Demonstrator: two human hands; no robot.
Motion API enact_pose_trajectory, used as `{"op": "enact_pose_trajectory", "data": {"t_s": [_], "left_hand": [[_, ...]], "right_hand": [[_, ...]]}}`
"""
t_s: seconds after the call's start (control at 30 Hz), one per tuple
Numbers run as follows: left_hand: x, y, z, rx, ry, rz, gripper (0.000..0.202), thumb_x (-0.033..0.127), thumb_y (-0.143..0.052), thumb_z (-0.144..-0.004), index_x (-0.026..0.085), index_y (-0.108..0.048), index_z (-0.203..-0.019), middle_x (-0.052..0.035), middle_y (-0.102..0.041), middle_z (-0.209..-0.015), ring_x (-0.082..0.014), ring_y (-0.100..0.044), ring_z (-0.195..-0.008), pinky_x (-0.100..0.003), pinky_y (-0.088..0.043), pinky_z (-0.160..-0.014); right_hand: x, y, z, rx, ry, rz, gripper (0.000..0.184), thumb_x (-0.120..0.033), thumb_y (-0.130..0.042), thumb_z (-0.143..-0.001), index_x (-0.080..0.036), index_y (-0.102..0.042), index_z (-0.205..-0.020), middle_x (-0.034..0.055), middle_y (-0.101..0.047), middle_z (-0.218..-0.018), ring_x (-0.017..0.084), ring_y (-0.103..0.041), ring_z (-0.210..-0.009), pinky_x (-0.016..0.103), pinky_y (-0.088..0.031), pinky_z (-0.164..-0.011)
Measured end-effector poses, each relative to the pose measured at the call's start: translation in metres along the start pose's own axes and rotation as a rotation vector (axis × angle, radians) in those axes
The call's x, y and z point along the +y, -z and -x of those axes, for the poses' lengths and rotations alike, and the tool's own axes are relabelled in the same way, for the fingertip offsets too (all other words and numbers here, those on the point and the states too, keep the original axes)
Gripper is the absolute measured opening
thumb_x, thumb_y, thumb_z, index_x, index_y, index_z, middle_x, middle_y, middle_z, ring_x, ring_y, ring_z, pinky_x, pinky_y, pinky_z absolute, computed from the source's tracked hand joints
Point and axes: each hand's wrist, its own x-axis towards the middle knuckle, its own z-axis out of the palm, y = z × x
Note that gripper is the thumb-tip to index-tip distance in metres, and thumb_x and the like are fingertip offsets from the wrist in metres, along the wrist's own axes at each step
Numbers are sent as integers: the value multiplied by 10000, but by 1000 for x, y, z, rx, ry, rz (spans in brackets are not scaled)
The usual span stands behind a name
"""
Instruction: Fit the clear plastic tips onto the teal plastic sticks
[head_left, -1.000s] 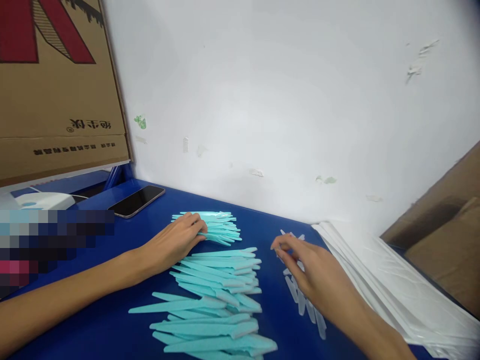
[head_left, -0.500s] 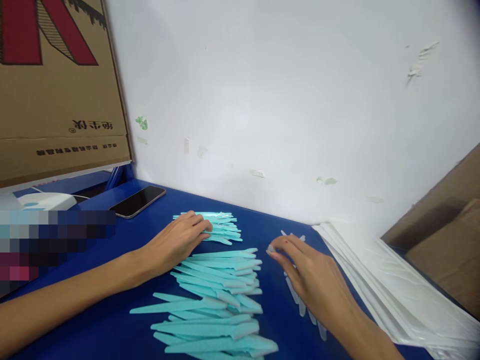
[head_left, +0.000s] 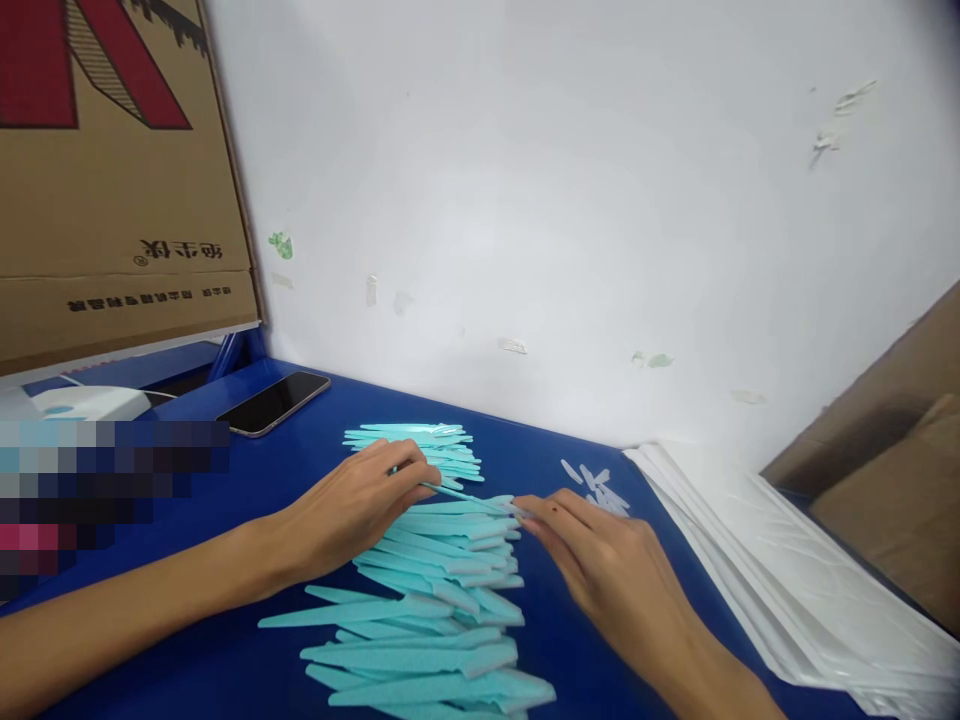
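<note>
My left hand [head_left: 360, 500] is closed in a pinch on a slim teal knife-shaped piece [head_left: 465, 494], which points right. At that piece's right end, my right hand [head_left: 615, 560] pinches a small translucent piece [head_left: 516, 509]; the two meet, but I cannot tell whether they are joined. Below the hands lies a long row of teal knife-shaped pieces [head_left: 427, 660], wide ends to the right. A smaller teal pile [head_left: 409, 434] lies behind my left hand. Several loose translucent slips [head_left: 598, 484] are scattered beyond my right hand, others possibly hidden under it.
A phone [head_left: 274, 404] lies at the back left of the blue table [head_left: 517, 440], near a white device [head_left: 94, 402]. A printed cardboard box [head_left: 127, 190] stands at left. White plastic sheets [head_left: 720, 540] line the right edge, with brown cardboard [head_left: 892, 500] beyond. A white wall [head_left: 525, 200] closes the back.
My left hand has lifted a teal piece off the back pile and moved slightly right. My right hand has moved left and down, bringing the translucent piece to the teal piece's end.
</note>
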Motion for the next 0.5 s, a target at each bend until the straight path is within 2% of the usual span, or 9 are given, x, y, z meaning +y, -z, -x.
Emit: {"op": "enact_pose_trajectory", "data": {"t_s": [0.33,0.5], "left_hand": [[1,3,-3,17,31,48,193,198,-338,-1103,203,-518,-1172,-45,-570,-1013,-127,-544,-724,-229,-433,-619],[7,1,1,-15,-16,96,195,148,-375,-1084,209,-512,-1208,-44,-574,-1014,-120,-544,-710,-227,-449,-622]], "right_hand": [[2,2,0,16,20,-14,282,-278,-409,-1106,-226,-670,-1199,1,-711,-851,132,-684,-633,266,-378,-510],[-10,1,-2,6,68,-91,257,-236,-431,-1097,-202,-671,-1182,7,-701,-835,125,-652,-628,261,-389,-524]]}}
